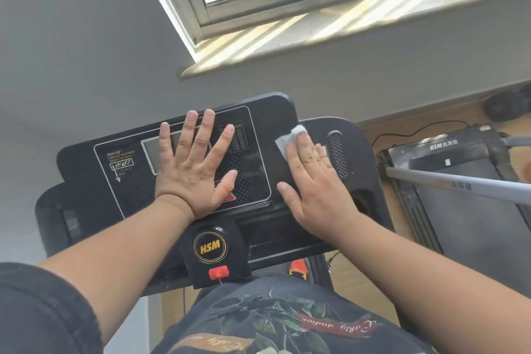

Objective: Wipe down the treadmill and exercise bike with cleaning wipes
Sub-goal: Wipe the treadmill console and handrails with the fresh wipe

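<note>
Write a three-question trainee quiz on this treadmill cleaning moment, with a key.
1. True or false: the left hand lies flat on the console.
2. Which hand presses the white wipe?
A. left
B. right hand
C. neither
3. Fill in: the yellow letters on the round badge read ___.

Key: 1 true; 2 B; 3 HSM.

The left hand (195,165) covers much of the console's display (150,149), and the small print on the panel is too blurry to read. The wipe (288,139) lies mostly hidden under the right hand's fingers (304,152). The second treadmill (465,210) runs off the right edge.
</note>
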